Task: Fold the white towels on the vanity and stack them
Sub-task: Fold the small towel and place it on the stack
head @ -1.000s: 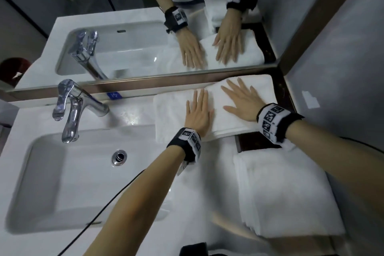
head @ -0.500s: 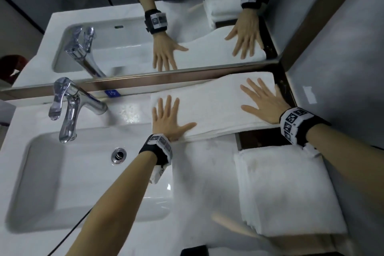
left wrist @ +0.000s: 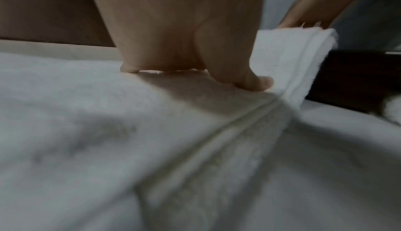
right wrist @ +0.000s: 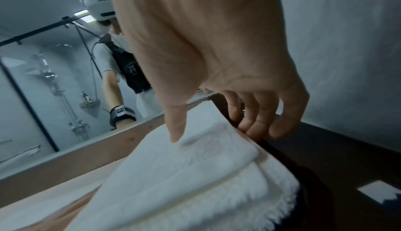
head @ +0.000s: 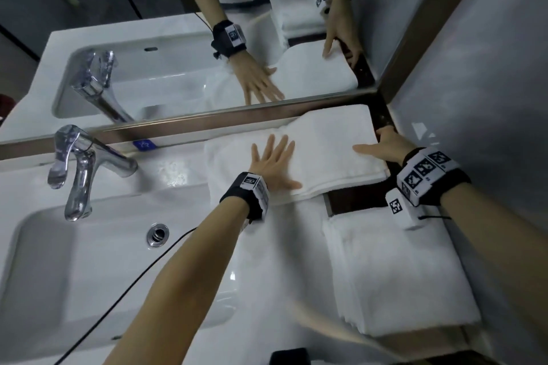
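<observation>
A long folded white towel (head: 326,151) lies along the mirror's foot at the back of the vanity. My left hand (head: 272,163) presses flat on its left part with fingers spread; the left wrist view shows the palm (left wrist: 195,46) down on the terry cloth (left wrist: 108,114). My right hand (head: 382,144) grips the towel's right end. In the right wrist view its thumb (right wrist: 175,128) lies on top of the towel (right wrist: 184,174) and its fingers (right wrist: 260,114) curl down over the edge. A stack of folded white towels (head: 409,281) sits at the near right.
The white sink basin (head: 59,261) with its drain (head: 158,234) and chrome faucet (head: 80,166) fills the left. The mirror (head: 178,68) stands right behind the towel. A grey wall (head: 474,98) closes the right side beside a dark strip of countertop (head: 350,201).
Both hands slid apart from the towel's middle. My right hand reached the towel's right end and curled its fingers over the edge; my left hand stays flat on the left part.
</observation>
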Motion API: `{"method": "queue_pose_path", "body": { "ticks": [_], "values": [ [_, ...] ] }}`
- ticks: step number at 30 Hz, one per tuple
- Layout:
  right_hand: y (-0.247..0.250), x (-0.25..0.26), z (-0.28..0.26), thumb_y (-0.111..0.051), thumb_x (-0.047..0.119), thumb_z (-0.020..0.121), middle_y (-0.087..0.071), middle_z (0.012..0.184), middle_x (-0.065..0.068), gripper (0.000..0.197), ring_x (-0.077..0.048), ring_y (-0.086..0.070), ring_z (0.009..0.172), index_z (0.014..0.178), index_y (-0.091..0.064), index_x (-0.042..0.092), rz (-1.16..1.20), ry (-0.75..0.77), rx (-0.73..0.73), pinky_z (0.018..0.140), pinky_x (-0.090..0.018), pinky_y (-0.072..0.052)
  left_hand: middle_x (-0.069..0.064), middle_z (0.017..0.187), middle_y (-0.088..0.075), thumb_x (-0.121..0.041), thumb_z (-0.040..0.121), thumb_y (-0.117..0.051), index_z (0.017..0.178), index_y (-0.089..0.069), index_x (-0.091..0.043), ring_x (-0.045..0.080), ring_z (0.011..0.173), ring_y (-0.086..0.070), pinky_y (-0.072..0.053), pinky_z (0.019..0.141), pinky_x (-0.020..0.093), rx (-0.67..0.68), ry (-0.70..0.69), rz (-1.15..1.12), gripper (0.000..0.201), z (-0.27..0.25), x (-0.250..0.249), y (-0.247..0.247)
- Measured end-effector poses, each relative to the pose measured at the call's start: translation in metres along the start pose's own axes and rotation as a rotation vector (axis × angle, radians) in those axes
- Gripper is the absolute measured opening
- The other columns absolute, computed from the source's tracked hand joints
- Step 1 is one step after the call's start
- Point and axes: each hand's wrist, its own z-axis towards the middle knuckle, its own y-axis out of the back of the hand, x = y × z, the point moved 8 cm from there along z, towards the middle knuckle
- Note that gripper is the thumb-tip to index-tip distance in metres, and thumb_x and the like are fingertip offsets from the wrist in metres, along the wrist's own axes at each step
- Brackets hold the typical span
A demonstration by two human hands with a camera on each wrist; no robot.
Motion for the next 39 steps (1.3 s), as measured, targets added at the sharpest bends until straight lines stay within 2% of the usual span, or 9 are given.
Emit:
{"method": "queue_pose_path", "body": {
  "ticks": [4, 7, 12, 20, 24, 28, 32, 35, 39],
  "values": [
    [-0.006, -0.006, 0.003, -0.071, 0.030, 0.082, -0.059, 0.126, -0.021, 0.058, -0.034, -0.056, 0.116, 0.123, -0.052, -0.007, 0.210, -0.019, 0.083, 0.102, -0.042, -0.045, -0.002, 0.158, 0.022, -0.074, 0.065, -0.059, 0.149, 0.011, -0.028, 0.032, 0.143, 0.026, 0.010, 0.111, 0.066, 0.005, -0.002, 0.049, 0.119, 0.005, -0.001, 0.004],
    [-0.006, 0.001, -0.007, -0.063, 0.016, 0.089, -0.058, 0.129, -0.020, 0.043, -0.030, -0.057, 0.116, 0.125, -0.054, -0.005, 0.408, 0.025, 0.150, 0.094, -0.033, -0.045, 0.001, 0.157, 0.025, -0.078, 0.062, -0.059, 0.148, 0.015, -0.026, 0.035, 0.142, 0.028, 0.012, 0.110, 0.067, 0.023, 0.014, 0.037, 0.125, 0.011, -0.011, 0.000],
    [0.026, 0.016, -0.024, -0.062, 0.021, 0.090, -0.060, 0.127, -0.012, 0.042, -0.027, -0.057, 0.115, 0.127, -0.052, 0.004, 0.382, 0.177, 0.041, 0.104, -0.042, -0.044, 0.002, 0.157, 0.025, -0.076, 0.060, -0.062, 0.147, 0.020, -0.017, 0.031, 0.143, 0.026, 0.011, 0.113, 0.063, 0.037, -0.005, -0.032, 0.133, 0.022, -0.018, 0.003],
    [0.031, 0.048, -0.053, -0.060, 0.010, 0.089, -0.055, 0.125, -0.003, 0.045, -0.015, -0.053, 0.108, 0.131, -0.045, 0.011, 0.427, 0.321, 0.068, 0.085, -0.023, -0.044, 0.006, 0.158, 0.022, -0.064, 0.053, -0.076, 0.147, 0.021, -0.009, 0.028, 0.146, 0.021, 0.005, 0.116, 0.061, 0.030, 0.012, -0.030, 0.146, 0.025, -0.037, 0.011],
    [0.021, 0.078, -0.066, -0.057, 0.010, 0.090, -0.052, 0.129, -0.005, 0.048, -0.018, -0.050, 0.117, 0.135, -0.040, 0.010, 0.420, 0.372, 0.095, 0.098, -0.031, -0.042, 0.004, 0.158, 0.023, -0.076, 0.051, -0.068, 0.147, 0.021, -0.011, 0.029, 0.145, 0.023, 0.007, 0.114, 0.063, 0.011, 0.011, 0.060, 0.146, 0.029, -0.032, 0.009],
    [0.009, 0.106, -0.076, -0.058, 0.010, 0.086, -0.054, 0.123, 0.000, 0.053, -0.015, -0.053, 0.110, 0.135, -0.040, 0.015, 0.394, 0.407, 0.115, 0.084, -0.024, -0.045, 0.002, 0.158, 0.022, -0.076, 0.065, -0.058, 0.150, 0.014, -0.016, 0.026, 0.145, 0.022, 0.008, 0.115, 0.062, -0.041, -0.059, -0.034, 0.126, 0.017, -0.015, 0.008],
    [-0.012, 0.128, -0.083, -0.061, 0.018, 0.079, -0.057, 0.124, -0.002, 0.061, -0.019, -0.056, 0.111, 0.136, -0.040, 0.018, 0.286, 0.420, 0.112, 0.096, -0.037, -0.048, 0.001, 0.159, -0.013, -0.045, 0.092, -0.048, 0.146, -0.028, -0.027, 0.029, 0.148, -0.007, -0.011, 0.117, 0.053, -0.373, 0.103, -0.141, 0.061, -0.032, 0.057, 0.024],
    [-0.040, 0.152, -0.087, -0.062, 0.021, 0.076, -0.060, 0.125, -0.005, 0.065, -0.021, -0.059, 0.109, 0.137, -0.039, 0.020, 0.256, 0.452, 0.127, 0.097, -0.040, -0.048, 0.010, 0.135, -0.046, -0.021, 0.090, -0.056, 0.130, -0.050, -0.020, 0.033, 0.122, -0.044, -0.043, 0.096, 0.045, -0.595, 0.354, -0.348, 0.041, -0.081, 0.122, 0.025],
    [-0.089, 0.184, -0.086, -0.064, 0.026, 0.078, -0.049, 0.136, -0.009, 0.073, -0.026, -0.048, 0.124, 0.141, -0.031, 0.009, 0.111, 0.466, 0.141, 0.103, -0.037, -0.041, 0.006, 0.097, -0.061, -0.029, 0.085, -0.067, 0.112, -0.052, -0.009, 0.022, 0.080, -0.062, -0.051, 0.073, 0.033, -0.425, 0.526, -0.861, 0.037, -0.103, 0.153, -0.014]
  ]
}}
